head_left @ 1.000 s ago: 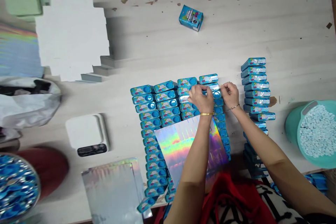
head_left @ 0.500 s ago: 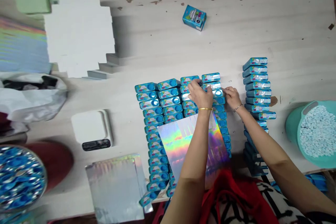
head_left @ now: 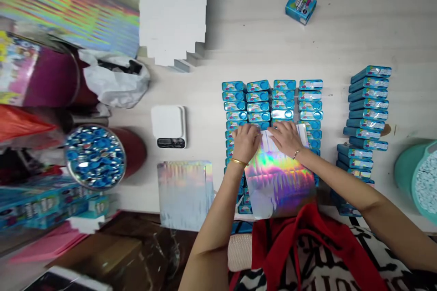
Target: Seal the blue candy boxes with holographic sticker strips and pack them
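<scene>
A shiny rainbow-silver foil bag [head_left: 280, 182] lies in front of my body, over the lower part of the rows of small blue caramel boxes [head_left: 258, 97]. My left hand [head_left: 245, 143] is closed at the bag's upper left corner, fingers bent. At its top edge my right hand [head_left: 285, 138] has its fingers bent on the pale flap. Both fingertips touch the bag; the thumbs point toward each other. The boxes stand on edge in several columns, their lower ends hidden under the bag and my arms.
To the right stands another column of blue boxes [head_left: 367, 104] and a teal bucket [head_left: 406, 168] of pale pieces. On the left are a white scale [head_left: 167, 122], flat silver bags [head_left: 184, 200], a red bucket [head_left: 134, 154] and a white cardboard stack [head_left: 172, 18]. One box [head_left: 301, 7] lies far back.
My hands have come down from the upper box rows to the foil bag's top edge. The bag now lies straighter. The view has shifted left.
</scene>
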The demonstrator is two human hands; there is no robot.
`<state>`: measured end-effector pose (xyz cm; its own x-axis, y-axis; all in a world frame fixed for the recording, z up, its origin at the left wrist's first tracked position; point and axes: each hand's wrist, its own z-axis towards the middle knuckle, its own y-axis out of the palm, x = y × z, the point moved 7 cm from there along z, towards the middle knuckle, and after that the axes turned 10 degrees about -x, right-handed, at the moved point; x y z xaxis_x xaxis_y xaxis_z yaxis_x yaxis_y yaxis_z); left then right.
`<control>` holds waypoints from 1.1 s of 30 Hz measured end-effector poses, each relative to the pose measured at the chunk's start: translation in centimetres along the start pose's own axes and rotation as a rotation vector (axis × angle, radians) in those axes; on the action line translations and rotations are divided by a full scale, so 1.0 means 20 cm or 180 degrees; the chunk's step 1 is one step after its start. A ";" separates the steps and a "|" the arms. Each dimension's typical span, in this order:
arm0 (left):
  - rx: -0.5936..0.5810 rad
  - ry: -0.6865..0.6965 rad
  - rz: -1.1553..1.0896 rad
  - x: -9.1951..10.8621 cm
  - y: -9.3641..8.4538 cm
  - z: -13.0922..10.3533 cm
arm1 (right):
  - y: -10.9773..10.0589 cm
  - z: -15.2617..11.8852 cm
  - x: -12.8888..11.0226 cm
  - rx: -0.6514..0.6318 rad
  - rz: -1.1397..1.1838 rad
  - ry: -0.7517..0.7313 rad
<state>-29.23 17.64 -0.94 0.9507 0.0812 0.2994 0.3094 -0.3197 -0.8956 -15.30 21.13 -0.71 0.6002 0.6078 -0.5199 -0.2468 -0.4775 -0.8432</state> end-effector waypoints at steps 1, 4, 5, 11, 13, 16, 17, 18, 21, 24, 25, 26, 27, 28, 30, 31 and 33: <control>0.0021 0.0006 -0.0031 -0.01 0.01 -0.01 | 0.02 0.01 -0.02 -0.0056 -0.0027 -0.0020; 0.0085 0.0250 -0.0228 0.01 0.02 0.01 | 0.05 0.05 -0.04 -0.0199 -0.0094 0.0003; 0.0122 0.0358 -0.0267 0.02 0.01 0.01 | 0.06 0.06 -0.04 -0.0242 -0.0114 0.0042; 0.0548 0.0803 -0.0031 0.05 -0.03 -0.05 | 0.07 0.14 -0.02 -0.0511 0.0032 0.0395; 0.0678 0.0792 0.0009 0.05 -0.01 -0.07 | 0.06 0.15 -0.01 -0.0565 0.0057 0.0437; 0.0862 0.0731 0.0033 0.05 0.03 -0.11 | 0.06 0.15 -0.02 -0.0577 0.0027 0.0447; 0.0910 0.0743 0.0058 0.05 0.04 -0.13 | 0.06 0.15 -0.02 -0.0566 0.0005 0.0446; 0.0947 0.0764 0.0081 0.06 0.05 -0.15 | 0.06 0.15 -0.02 -0.0547 -0.0022 0.0449; 0.0963 0.0842 0.0002 0.11 0.03 -0.24 | 0.07 0.15 -0.02 -0.0495 -0.0064 0.0415; 0.0973 0.0771 -0.0441 0.17 -0.07 -0.36 | 0.09 0.15 -0.01 -0.0439 0.0077 0.0344; 0.1052 0.0602 -0.0682 0.17 -0.12 -0.38 | 0.09 0.14 -0.01 -0.0352 0.0203 0.0325; 0.1192 0.0352 -0.1002 0.16 -0.17 -0.40 | 0.07 0.14 0.00 -0.0213 0.0377 0.0295; 0.1372 0.0054 -0.1407 0.14 -0.22 -0.41 | 0.04 0.13 0.00 -0.0028 0.0604 0.0245; 0.1570 -0.0245 -0.1877 0.12 -0.25 -0.41 | 0.01 0.11 0.00 0.0178 0.0881 0.0170; 0.1875 -0.0666 -0.2853 0.07 -0.27 -0.37 | -0.06 0.07 0.00 0.0518 0.1540 -0.0004; 0.1938 -0.0771 -0.3271 0.06 -0.26 -0.33 | -0.09 0.05 0.00 0.0609 0.1874 -0.0054; 0.1925 -0.0871 -0.3859 0.06 -0.22 -0.24 | -0.12 0.01 0.01 0.0662 0.2451 0.0052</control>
<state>-29.49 14.67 4.85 0.0351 0.2151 0.9760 0.8331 0.5331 -0.1474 -14.65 22.52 1.20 0.2140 0.1451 -0.9660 -0.7325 -0.6304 -0.2570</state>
